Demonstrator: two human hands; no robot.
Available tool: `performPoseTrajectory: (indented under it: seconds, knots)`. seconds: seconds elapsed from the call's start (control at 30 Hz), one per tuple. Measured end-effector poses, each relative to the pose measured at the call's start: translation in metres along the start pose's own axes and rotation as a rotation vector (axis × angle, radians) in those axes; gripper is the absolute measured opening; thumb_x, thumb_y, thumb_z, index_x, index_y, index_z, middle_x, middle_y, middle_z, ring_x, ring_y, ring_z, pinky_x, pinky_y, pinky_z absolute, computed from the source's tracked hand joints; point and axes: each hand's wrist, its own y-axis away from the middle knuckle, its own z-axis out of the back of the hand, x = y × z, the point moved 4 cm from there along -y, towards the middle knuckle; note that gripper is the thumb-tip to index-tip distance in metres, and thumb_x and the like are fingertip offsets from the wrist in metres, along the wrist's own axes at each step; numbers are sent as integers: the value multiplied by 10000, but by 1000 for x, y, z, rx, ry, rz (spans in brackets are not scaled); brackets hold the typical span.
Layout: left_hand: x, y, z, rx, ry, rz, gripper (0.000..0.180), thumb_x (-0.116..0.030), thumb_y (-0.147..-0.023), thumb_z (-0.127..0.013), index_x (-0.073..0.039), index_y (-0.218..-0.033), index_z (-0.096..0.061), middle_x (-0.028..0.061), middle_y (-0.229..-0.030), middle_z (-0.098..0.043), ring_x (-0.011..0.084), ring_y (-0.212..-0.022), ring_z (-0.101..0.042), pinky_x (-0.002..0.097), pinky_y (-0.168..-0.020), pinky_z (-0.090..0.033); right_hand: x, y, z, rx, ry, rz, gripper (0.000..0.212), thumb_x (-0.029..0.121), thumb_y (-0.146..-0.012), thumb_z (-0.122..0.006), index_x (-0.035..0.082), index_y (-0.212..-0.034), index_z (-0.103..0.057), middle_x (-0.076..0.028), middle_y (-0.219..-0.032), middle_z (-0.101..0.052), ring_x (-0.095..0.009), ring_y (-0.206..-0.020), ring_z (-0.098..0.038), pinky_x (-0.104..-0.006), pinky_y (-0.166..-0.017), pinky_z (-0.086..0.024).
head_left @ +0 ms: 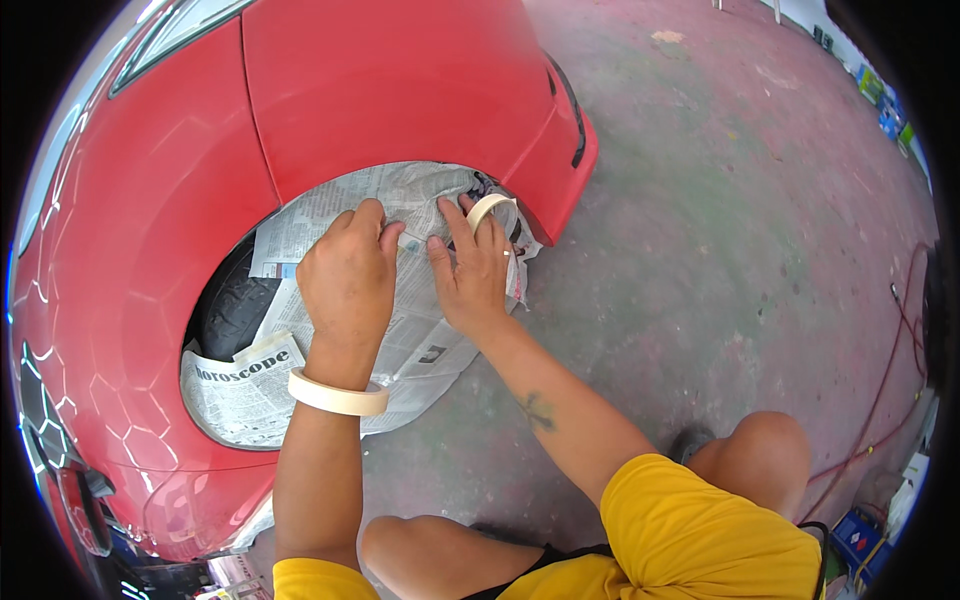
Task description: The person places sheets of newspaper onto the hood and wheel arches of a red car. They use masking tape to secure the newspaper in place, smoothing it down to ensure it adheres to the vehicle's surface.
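Newspaper sheets (pixel 405 300) cover much of the red car's wheel opening, with part of the black tyre (pixel 238 305) showing at the left. Over the upper part of the paper is my left hand (pixel 350 265), its fingers curled closed near the arch edge. Whatever they pinch is hidden. Around my left wrist sits a second roll of masking tape (pixel 338 393), worn like a bracelet. Just to the right, my right hand (pixel 475 265) has its fingers stretched against the paper by the bumper end of the arch. A cream roll of masking tape (pixel 491 207) hangs around its fingers.
The red car body (pixel 380 85) curves above and left of the wheel opening. Its bumper corner (pixel 565 190) juts out over the stained concrete floor (pixel 680 230). A red hose (pixel 890 380) runs along the far right, near a blue container (pixel 858 535). My bent knees are close below.
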Motion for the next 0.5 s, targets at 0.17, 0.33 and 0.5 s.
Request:
performPoseTrajectory:
  seconds: [0.17,0.33,0.5]
  knots:
    - [17,13,24,8,244,139,218,-170,-848,-889,-53,-964,-747,105,-777,-693,302,-665,-666,423,-623,-520,3,0,-2,-30,-73,-54,529,419,-1080,-603,109,-1508,-601,-234,-1563,-528,-463,-1459,-404,-601,-1209,-262]
    - [15,36,24,-90,109,-218,215,-149,-795,-916,-80,-946,-781,57,-913,-715,285,-876,-636,415,-762,-497,-4,0,-5,-37,-140,-89,484,385,-1099,-561,110,-1495,-609,-227,-1568,-529,-454,-1453,-422,-586,-1211,-251]
    - [14,54,-2,-112,-51,-202,172,-214,-820,-904,-149,-941,-801,9,-944,-678,258,-945,-600,416,-842,-434,-3,-1,-7,-35,-210,-128,499,398,-1097,-571,91,-1490,-591,-240,-1564,-526,-447,-1448,-432,-582,-1208,-253]
